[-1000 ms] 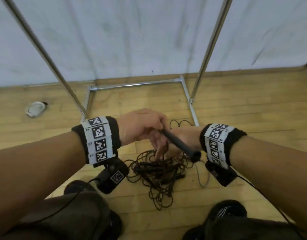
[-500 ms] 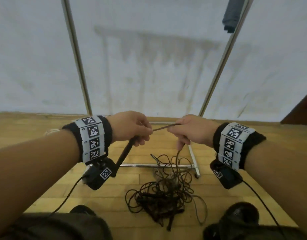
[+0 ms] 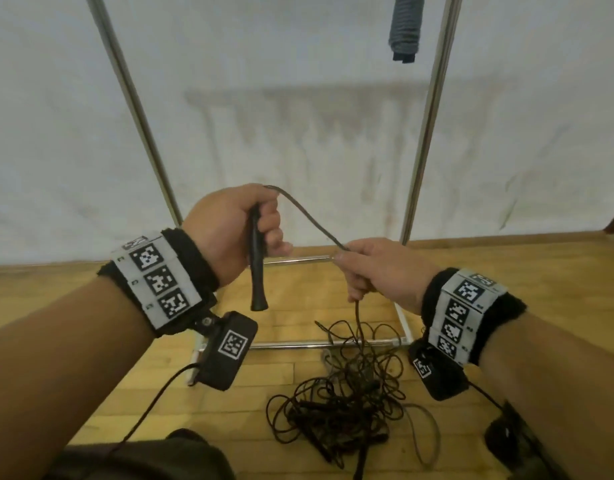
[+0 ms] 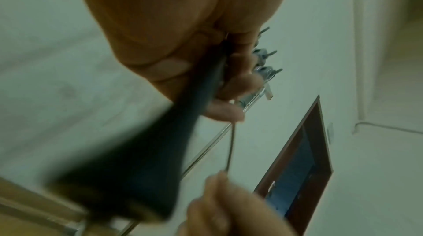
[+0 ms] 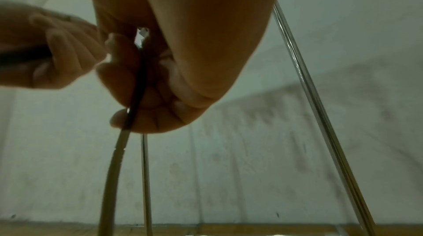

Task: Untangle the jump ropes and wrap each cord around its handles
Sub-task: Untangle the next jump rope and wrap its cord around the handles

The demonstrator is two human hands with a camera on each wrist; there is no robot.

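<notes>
**A:** Why is the handle (image 3: 256,261) held upright at the centre of the head view?

**B:** It is gripped by the left hand (image 3: 234,230), fingers curled round its upper part, so that the cord (image 3: 309,216) leaves at the top and the flared butt hangs free below. In that position, it is judged, turns of cord could later be laid round the shaft.

**A:** And the cord to the right of it?

**B:** It is pinched by the right hand (image 3: 378,268), just right of centre, and passes down through the curled fingers (image 5: 128,84), as the right wrist view shows. A short slack arc is kept between the two hands; the likely purpose is to draw one rope out of the rest.

**A:** How do the ropes look?

**B:** The handle is seen as slim, black and matte. The cord is thin and dark brown. Below the right hand it drops into the tangled pile (image 3: 343,400) on the wooden floor (image 3: 506,271), lower centre of the frame, where many loops are crossed and further dark handles appear buried. Nothing is yet wrapped.
</notes>
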